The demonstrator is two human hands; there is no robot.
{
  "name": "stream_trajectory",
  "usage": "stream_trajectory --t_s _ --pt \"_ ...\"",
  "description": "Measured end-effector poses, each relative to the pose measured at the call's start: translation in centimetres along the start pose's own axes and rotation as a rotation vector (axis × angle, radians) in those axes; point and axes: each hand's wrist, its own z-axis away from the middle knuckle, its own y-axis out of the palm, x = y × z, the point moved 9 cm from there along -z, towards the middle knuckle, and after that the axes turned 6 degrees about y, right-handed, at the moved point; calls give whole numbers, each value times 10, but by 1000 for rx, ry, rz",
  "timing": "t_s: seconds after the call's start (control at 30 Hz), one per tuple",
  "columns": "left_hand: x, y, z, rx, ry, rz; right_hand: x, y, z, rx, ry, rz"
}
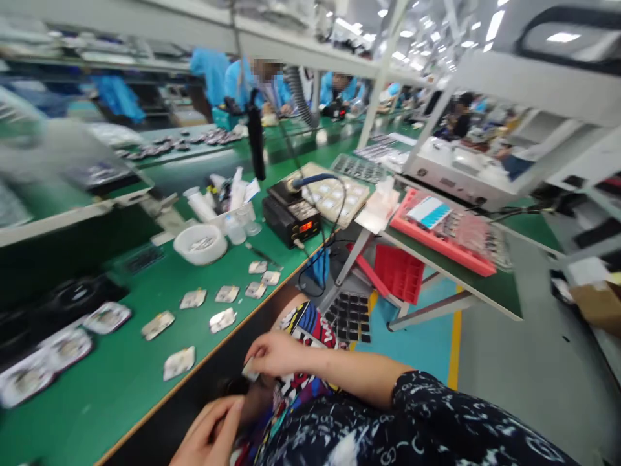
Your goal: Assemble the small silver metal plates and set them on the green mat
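The right hand [277, 355] is pinched around a small pale piece [250, 371], which shows at its fingertips above the lap, just off the near edge of the counter. The left hand [211, 432] is nearer, at the bottom of the view, its fingers bent; whether it holds anything cannot be told. A patterned cloth [310, 327] covers the lap beneath the right forearm.

On the green counter [116, 395], to the left of the hands, eight flat pale modules [179, 363] lie spread out and apart from each other. Farther left, three white-rimmed oval housings [71, 347] lie in a slanting row beside blurred black parts [72, 294].

Beyond the modules stands a white bowl [200, 257] with small metallic bits inside. To its right are a small clear plastic bottle [235, 232] and a bin packed with tools. Farther right sits a black control box [291, 220] with a lit red display, and past it a pale compartment tray [334, 194].

On the right, a separate side table carries a red tray [473, 260] of small parts. At the far side, people in blue clothing sit along the green benches.
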Motion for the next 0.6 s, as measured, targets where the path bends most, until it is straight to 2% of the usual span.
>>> stream_trajectory --t_s 0.07,0.13,0.2,0.37,0.6 --pt "-10 0 4 17 -32 20 -1 1 4 9 13 -78" --pt "-22 4 5 46 -3 83 0 0 3 1 11 -159" --pt "-28 2 2 25 21 145 1 0 -2 9 12 -229" --pt "-36 0 3 32 38 220 8 1 -4 36 22 -340" --pt "-36 9 5 151 44 324 11 -3 -2 -36 29 -412"
